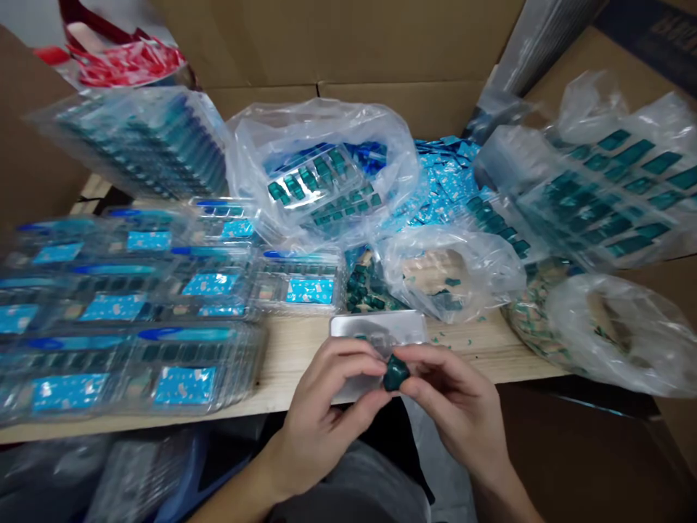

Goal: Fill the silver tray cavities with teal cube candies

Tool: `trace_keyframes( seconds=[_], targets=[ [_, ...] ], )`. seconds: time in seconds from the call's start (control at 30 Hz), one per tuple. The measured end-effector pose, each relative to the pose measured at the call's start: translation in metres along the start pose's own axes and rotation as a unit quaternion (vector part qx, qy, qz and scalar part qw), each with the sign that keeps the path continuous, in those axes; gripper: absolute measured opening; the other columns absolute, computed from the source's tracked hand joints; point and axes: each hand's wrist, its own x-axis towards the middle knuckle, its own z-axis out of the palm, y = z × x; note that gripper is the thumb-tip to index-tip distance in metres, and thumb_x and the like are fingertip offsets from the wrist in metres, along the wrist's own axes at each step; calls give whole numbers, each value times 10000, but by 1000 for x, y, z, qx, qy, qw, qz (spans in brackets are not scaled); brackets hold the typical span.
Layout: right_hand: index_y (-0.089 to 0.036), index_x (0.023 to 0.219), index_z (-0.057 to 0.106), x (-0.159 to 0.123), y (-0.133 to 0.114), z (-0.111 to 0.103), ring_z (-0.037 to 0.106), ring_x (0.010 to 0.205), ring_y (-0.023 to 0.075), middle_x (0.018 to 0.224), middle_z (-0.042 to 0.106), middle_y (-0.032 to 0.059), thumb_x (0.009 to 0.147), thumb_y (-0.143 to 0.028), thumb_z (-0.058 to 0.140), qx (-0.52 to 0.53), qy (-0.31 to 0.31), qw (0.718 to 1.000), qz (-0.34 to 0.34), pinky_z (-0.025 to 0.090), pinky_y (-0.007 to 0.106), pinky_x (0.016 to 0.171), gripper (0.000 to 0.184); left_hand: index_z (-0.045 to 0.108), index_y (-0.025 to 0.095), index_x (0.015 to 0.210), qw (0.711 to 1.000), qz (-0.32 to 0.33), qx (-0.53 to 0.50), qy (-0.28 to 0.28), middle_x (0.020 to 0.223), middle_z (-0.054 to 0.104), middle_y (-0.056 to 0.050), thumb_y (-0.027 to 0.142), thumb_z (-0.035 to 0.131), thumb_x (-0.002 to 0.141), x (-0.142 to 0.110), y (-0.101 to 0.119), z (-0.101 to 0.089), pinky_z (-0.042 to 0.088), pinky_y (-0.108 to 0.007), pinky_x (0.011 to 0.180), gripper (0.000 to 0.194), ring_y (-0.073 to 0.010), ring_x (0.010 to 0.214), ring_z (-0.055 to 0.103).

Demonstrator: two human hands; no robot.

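My left hand [335,403] and my right hand [462,407] meet over the front edge of the wooden table. Between their fingertips they pinch a small, glossy dark green piece [396,373], pointed and rounded in outline. Its exact kind I cannot make out. Just beneath and behind the hands lies a silvery metal tin [375,322], partly covered by my fingers, with a few greenish pieces inside it. A clear bag [457,254] with its mouth rolled open stands behind the tin and holds a few green bits.
Clear plastic packs [185,370] with blue sachets are stacked at left. A large bag [327,116] of trays stands behind, beside a heap of blue sachets [449,178]. Trays of green pieces [599,196] and another open bag [626,334] occupy the right. Cardboard [381,43] walls the back.
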Motion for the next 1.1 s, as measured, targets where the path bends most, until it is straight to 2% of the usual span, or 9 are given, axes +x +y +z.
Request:
trace_keyframes(
  seconds=[0.17,0.3,0.47,0.53,0.6,0.73,0.9,1.0,1.1],
  targets=[
    [-419,1106,715,-12,2,5,746,738,78,910,791,-55,902,-209,654,32,-51,998,37,581,114,675,299,595,213,925,989,96,112,-7,911,640,-20,264,603,941,3,3,-3,502,-238,824,54,-144,873,616],
    [-443,1156,684,-16,-2,5,747,779,66,920,794,-61,914,-281,650,66,-94,992,61,567,91,712,293,626,227,980,977,132,168,20,891,668,-30,275,563,959,2,3,-3,510,-288,826,81,-170,856,622],
    [-376,1090,726,-17,-3,9,762,832,97,933,803,-27,893,-276,680,107,-61,988,97,582,110,729,225,634,202,835,941,191,276,52,758,688,-12,258,555,966,2,4,-1,523,-301,807,163,-161,744,615],
    [-354,1048,740,-18,-3,10,763,874,116,959,804,-22,869,-240,708,121,-42,985,113,591,131,762,214,627,179,825,938,208,274,50,736,685,-12,202,527,977,1,4,-2,536,-298,794,183,-154,738,607],
    [-361,1035,737,-20,-3,11,762,886,114,981,802,-35,854,-206,722,126,-27,986,110,591,138,790,239,627,162,878,959,190,209,19,779,694,-26,195,487,994,0,3,-4,549,-290,786,185,-153,787,620],
    [-371,1061,717,-27,-4,8,752,935,118,1023,791,-49,829,-84,710,79,-5,995,65,594,168,839,370,600,171,999,994,86,67,-25,910,683,-47,206,460,1007,-3,1,-7,552,-244,774,145,-136,885,641],
    [-322,1025,723,-34,3,-13,727,969,115,1033,776,-31,821,-27,675,-10,-34,998,46,585,184,871,362,601,191,976,993,81,78,-43,863,665,-23,131,488,981,1,-3,-9,543,-242,754,128,-130,822,635],
    [-303,1000,724,-37,13,-33,684,1016,100,1048,740,-23,838,-32,653,-86,47,995,24,560,168,894,323,593,182,967,992,36,116,-28,860,671,-23,107,484,973,1,-8,-3,546,-231,746,132,-134,830,649],
    [-304,1002,730,-35,22,-47,666,1033,113,1046,720,-13,835,-44,669,-123,90,988,9,563,187,890,314,605,128,1027,967,87,208,-116,908,687,-70,89,418,984,-3,-13,18,564,-265,725,196,-165,819,665]
  ],
)
